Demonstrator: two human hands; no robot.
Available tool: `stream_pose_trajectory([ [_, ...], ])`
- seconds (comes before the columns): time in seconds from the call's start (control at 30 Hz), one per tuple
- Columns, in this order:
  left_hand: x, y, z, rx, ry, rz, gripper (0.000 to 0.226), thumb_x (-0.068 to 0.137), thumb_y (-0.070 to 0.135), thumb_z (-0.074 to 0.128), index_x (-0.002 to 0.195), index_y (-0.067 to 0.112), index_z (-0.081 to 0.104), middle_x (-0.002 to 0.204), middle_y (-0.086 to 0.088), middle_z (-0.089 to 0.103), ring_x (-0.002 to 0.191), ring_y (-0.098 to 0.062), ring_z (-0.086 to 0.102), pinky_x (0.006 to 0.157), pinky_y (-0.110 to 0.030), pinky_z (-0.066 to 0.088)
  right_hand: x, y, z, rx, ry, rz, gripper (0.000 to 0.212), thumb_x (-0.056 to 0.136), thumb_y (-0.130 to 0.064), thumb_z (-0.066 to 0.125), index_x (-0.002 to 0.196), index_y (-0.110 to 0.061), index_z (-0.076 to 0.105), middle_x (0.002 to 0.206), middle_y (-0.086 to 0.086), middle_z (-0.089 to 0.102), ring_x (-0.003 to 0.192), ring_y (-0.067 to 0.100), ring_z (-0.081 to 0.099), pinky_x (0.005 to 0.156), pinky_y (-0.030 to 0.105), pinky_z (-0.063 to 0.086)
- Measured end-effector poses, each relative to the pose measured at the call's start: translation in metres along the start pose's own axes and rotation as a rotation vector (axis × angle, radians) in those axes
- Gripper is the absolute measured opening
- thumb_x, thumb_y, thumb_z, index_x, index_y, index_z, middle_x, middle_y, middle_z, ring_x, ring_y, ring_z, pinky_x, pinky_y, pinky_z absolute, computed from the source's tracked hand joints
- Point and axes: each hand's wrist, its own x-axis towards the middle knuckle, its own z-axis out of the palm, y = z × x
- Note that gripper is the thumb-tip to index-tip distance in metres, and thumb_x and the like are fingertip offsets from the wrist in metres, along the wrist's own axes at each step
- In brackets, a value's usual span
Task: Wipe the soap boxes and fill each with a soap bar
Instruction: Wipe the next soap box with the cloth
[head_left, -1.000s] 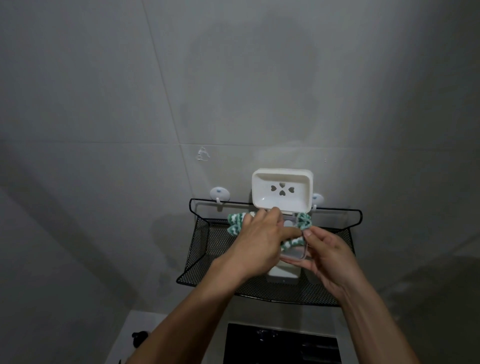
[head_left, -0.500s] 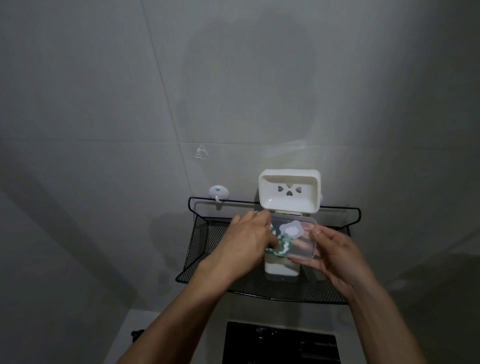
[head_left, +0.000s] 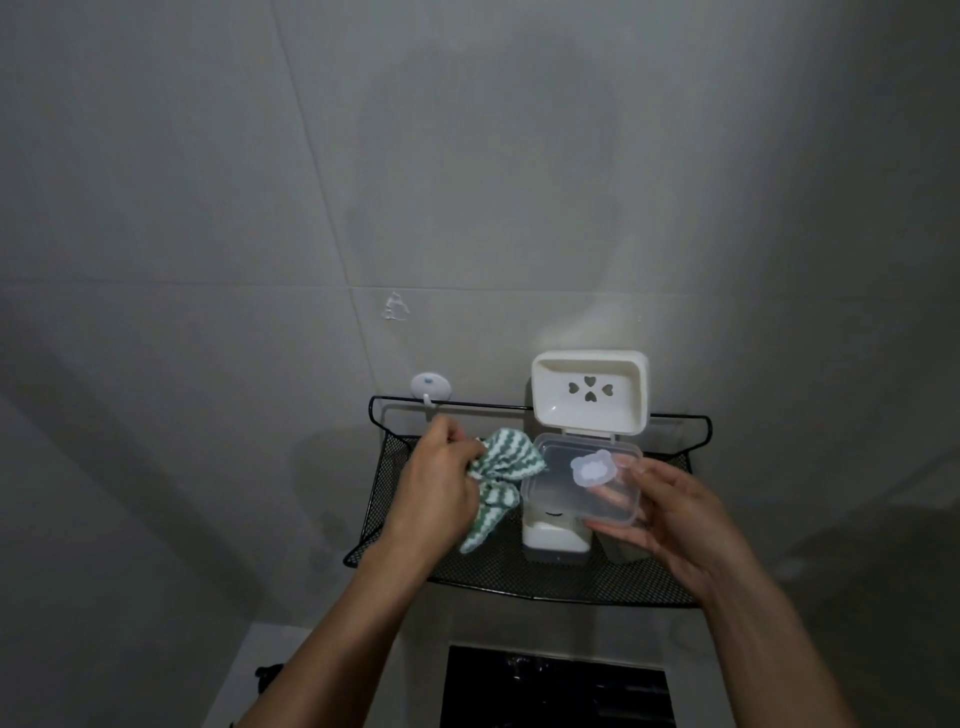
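My left hand (head_left: 439, 480) grips a green-and-white striped cloth (head_left: 496, 475), held just left of a clear plastic soap box (head_left: 561, 480). My right hand (head_left: 675, 506) holds that clear box by its right side, tilted toward me, above the black mesh shelf (head_left: 519, 569). A small bear-shaped piece (head_left: 592, 467) shows on the clear box. A white soap box (head_left: 553, 532) stands on the shelf under it, its lid (head_left: 589, 389) with heart-shaped holes raised against the wall.
The mesh shelf hangs from a white hook (head_left: 430, 387) on a grey tiled wall. Below lie a white ledge (head_left: 260, 660) and a dark rectangular surface (head_left: 556, 686).
My left hand has pulled the cloth out of the clear box and moved it to the left. My right hand still holds the box, shifted slightly right.
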Motion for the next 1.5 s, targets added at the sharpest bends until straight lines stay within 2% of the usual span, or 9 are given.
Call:
stream_pose_trajectory([
  [0.3,-0.015,-0.02,0.03,0.135,-0.171,-0.153,0.027,0.086,0.0,0.058,0.107,0.009,0.072,0.1,-0.007,0.052,0.09,-0.025,0.058,0.076,-0.035,0.052,-0.007,-0.005,-0.004,-0.068,0.011,-0.035,0.021,0.1,-0.012,0.056,0.113,-0.005,0.07,0.103,0.013,0.077,0.084,0.024,0.077,0.059,0.033,0.061],
  [0.53,-0.011,-0.034,0.026,0.186,-0.208,-0.189,0.03,0.081,0.001,0.066,0.106,0.016,0.073,0.098,-0.003,0.056,0.09,-0.023,0.06,0.072,-0.033,0.05,-0.013,-0.013,-0.01,-0.037,0.02,-0.052,0.021,0.099,-0.013,0.056,0.112,-0.005,0.07,0.103,0.012,0.077,0.091,0.027,0.076,0.064,0.037,0.063],
  [0.7,-0.013,-0.024,0.029,0.118,-0.198,-0.12,0.038,0.085,0.012,0.062,0.122,0.023,0.064,0.116,0.002,0.057,0.109,-0.019,0.05,0.094,-0.034,0.044,-0.014,-0.014,-0.002,0.034,-0.018,-0.045,0.021,0.102,-0.007,0.049,0.112,-0.004,0.067,0.101,0.014,0.077,0.083,0.023,0.077,0.061,0.035,0.063],
  [0.83,-0.013,0.003,0.017,-0.267,-0.114,-0.233,0.028,0.087,0.02,0.071,0.114,0.02,0.068,0.109,0.004,0.063,0.1,-0.011,0.059,0.09,-0.026,0.049,-0.014,-0.013,0.008,0.119,-0.084,-0.051,0.023,0.092,-0.007,0.057,0.113,-0.002,0.066,0.108,0.02,0.075,0.09,0.027,0.076,0.068,0.038,0.064],
  [1.0,-0.018,0.038,0.01,-0.935,-0.218,-0.487,0.02,0.085,0.011,0.074,0.099,-0.003,0.07,0.083,-0.008,0.071,0.071,-0.007,0.064,0.061,-0.019,0.051,-0.013,-0.006,0.023,0.23,-0.183,-0.043,0.039,0.078,-0.008,0.065,0.116,0.001,0.065,0.114,0.023,0.072,0.097,0.03,0.075,0.076,0.041,0.064],
  [1.2,-0.022,0.057,0.015,-1.306,-0.182,-0.584,0.018,0.088,0.004,0.068,0.103,-0.003,0.061,0.094,-0.02,0.07,0.085,-0.023,0.065,0.076,-0.034,0.052,-0.009,0.002,0.03,0.23,-0.183,-0.054,0.045,0.081,-0.007,0.067,0.124,0.001,0.063,0.12,0.021,0.071,0.104,0.027,0.071,0.086,0.033,0.061],
  [1.3,-0.019,0.056,0.012,-1.419,-0.163,-0.616,0.024,0.083,0.002,0.073,0.101,0.001,0.058,0.102,-0.025,0.071,0.092,-0.031,0.071,0.093,-0.048,0.055,-0.007,0.006,0.029,0.214,-0.186,-0.043,0.041,0.08,-0.009,0.069,0.119,0.0,0.067,0.122,0.021,0.07,0.106,0.025,0.071,0.085,0.031,0.061],
  [1.4,-0.014,0.046,0.007,-1.418,-0.147,-0.646,0.021,0.083,-0.001,0.07,0.101,-0.001,0.059,0.102,-0.025,0.071,0.094,-0.037,0.072,0.083,-0.046,0.06,-0.006,0.01,0.026,0.213,-0.179,0.0,0.033,0.078,-0.012,0.072,0.11,-0.002,0.074,0.119,0.021,0.071,0.104,0.026,0.072,0.089,0.035,0.06],
  [1.5,-0.01,0.029,0.001,-1.293,-0.078,-0.658,0.017,0.091,0.007,0.064,0.104,-0.003,0.062,0.092,-0.022,0.073,0.083,-0.034,0.073,0.071,-0.038,0.062,-0.006,0.011,0.019,0.261,-0.112,0.019,0.049,0.077,-0.013,0.073,0.122,0.0,0.062,0.115,0.024,0.072,0.101,0.032,0.073,0.076,0.037,0.063],
])
